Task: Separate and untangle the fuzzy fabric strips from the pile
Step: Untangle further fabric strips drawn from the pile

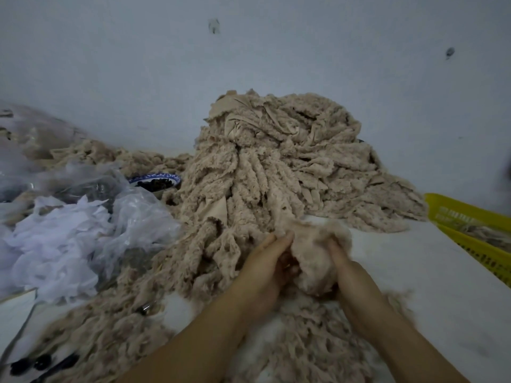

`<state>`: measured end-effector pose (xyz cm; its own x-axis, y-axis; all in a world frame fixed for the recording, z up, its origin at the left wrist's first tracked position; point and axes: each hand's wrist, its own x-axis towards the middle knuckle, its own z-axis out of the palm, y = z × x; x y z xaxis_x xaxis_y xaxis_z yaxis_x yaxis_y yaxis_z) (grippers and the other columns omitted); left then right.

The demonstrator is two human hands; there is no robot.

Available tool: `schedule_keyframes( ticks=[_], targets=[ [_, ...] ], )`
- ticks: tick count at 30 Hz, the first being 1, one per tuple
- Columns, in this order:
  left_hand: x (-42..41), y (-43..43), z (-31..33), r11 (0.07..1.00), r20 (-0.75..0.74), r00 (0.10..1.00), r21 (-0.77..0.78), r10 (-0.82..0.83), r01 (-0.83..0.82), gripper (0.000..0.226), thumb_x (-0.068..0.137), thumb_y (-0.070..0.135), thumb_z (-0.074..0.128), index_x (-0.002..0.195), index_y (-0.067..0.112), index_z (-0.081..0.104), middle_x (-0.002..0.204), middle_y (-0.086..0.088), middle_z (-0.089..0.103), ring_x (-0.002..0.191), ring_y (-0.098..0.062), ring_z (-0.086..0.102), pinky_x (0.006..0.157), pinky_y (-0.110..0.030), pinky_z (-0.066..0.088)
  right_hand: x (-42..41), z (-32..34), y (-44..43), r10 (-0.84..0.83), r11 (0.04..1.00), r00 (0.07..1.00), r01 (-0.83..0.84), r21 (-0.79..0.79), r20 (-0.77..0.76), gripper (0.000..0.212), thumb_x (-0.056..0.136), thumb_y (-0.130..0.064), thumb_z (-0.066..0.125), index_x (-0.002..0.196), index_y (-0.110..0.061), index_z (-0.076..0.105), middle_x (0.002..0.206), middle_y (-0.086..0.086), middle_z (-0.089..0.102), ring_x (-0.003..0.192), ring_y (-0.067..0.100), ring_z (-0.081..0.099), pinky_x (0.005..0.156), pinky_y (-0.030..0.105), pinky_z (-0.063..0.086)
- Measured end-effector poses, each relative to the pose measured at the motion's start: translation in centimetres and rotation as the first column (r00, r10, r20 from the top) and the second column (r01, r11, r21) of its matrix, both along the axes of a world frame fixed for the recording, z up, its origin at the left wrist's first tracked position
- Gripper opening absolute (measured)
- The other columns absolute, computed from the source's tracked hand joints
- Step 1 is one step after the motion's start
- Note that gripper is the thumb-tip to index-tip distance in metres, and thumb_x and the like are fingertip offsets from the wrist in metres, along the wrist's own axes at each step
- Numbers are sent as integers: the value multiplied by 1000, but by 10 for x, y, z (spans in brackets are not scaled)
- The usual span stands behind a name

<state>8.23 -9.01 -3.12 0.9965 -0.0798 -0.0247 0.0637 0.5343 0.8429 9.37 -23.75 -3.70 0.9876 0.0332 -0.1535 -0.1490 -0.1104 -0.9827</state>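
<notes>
While the big pile (276, 161) of fuzzy strips sits at 12 o'clock from the hands, a blurred clump (312, 252) is caught btwn them: left hand (262, 266) at its 9, fingers near-straight, pressing; right hand (341, 261) at its 3, fingers dug in, gripping. Blue-rimmed bowl (154, 180) at 10, yellow basket (475, 244) at 2

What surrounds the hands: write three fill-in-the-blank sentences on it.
The basket at the right edge is ____. The blue-rimmed bowl sits to the ____ of the tall pile. The left hand and right hand hold one fuzzy clump between them, in ____ of the pile.
Missing words: yellow; left; front.
</notes>
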Motion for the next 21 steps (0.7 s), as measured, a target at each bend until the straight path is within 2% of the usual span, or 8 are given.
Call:
schedule_keyframes(
  ticks=[3, 5, 7, 9, 12, 14, 18, 21],
  targets=[
    [3, 3, 0, 997, -65, 998, -81, 4, -9, 43, 78, 26, 71, 114, 3, 69, 101, -13, 74, 86, -21, 72, 71, -32, 60, 0, 1, 4, 59, 998, 998, -59, -35, -5, 69, 86, -74, 35, 94, -18, 75, 87, 5, 78, 81, 19, 75, 81, 39, 59],
    [4, 5, -1, 995, -76, 997, -103, -9, 1, 45, 75, 25, 70, 112, 1, 70, 107, -17, 73, 94, -26, 71, 82, -36, 61, -1, -2, 4, 61, 994, 998, -59, -93, 21, 68, 78, -79, 35, 82, -23, 75, 83, 0, 77, 80, 16, 74, 81, 35, 57],
    [6, 7, -1, 997, -70, 998, -76, 1, -7, 47, 76, 26, 69, 114, -1, 68, 111, -21, 71, 101, -29, 69, 91, -39, 57, -3, -2, 4, 89, 983, 992, -73, -168, 87, 63, 73, -81, 37, 75, -29, 73, 77, -10, 75, 78, 6, 71, 74, 24, 54],
    [4, 6, 0, 1000, -27, 1000, -2, -2, 2, 52, 84, 33, 65, 122, -3, 64, 123, -23, 67, 113, -31, 65, 99, -40, 51, -6, 0, 5, 143, 980, 966, -108, -167, 214, 50, 75, -75, 42, 82, -36, 73, 77, -24, 73, 76, -8, 68, 63, 9, 49],
    [-2, -3, -4, 979, 37, 998, 196, -56, 48, 52, 82, 48, 69, 108, 4, 72, 100, -12, 75, 96, -24, 71, 83, -31, 55, -7, -1, 8, 186, 979, 921, -146, -140, 342, 30, 91, -51, 50, 86, -35, 74, 79, -22, 74, 74, -8, 68, 59, 3, 45],
    [-3, -7, -7, 978, 40, 999, 207, -10, 2, 44, 77, 39, 76, 101, 3, 74, 88, -10, 75, 81, -21, 71, 69, -27, 56, -7, -4, 9, 219, 972, 918, -173, -162, 331, 22, 97, -39, 53, 87, -38, 74, 82, -19, 75, 77, -3, 69, 60, 6, 47],
    [0, -1, -3, 969, 70, 990, 209, 119, -131, 24, 94, 23, 64, 101, 2, 74, 91, -12, 76, 82, -21, 73, 64, -26, 56, -5, -4, 8, 222, 961, 925, -154, -229, 308, 11, 89, -54, 59, 96, -47, 57, 82, -41, 65, 76, -20, 60, 56, 0, 41],
    [-2, -3, -1, 914, 129, 984, 370, 126, -166, 24, 98, 23, 60, 103, 5, 74, 95, -13, 76, 91, -27, 73, 80, -37, 59, -3, -1, 8, 113, 987, 933, -65, -149, 342, 32, 79, -67, 54, 92, -38, 56, 79, -21, 69, 69, -11, 63, 50, 6, 43]
  ],
)
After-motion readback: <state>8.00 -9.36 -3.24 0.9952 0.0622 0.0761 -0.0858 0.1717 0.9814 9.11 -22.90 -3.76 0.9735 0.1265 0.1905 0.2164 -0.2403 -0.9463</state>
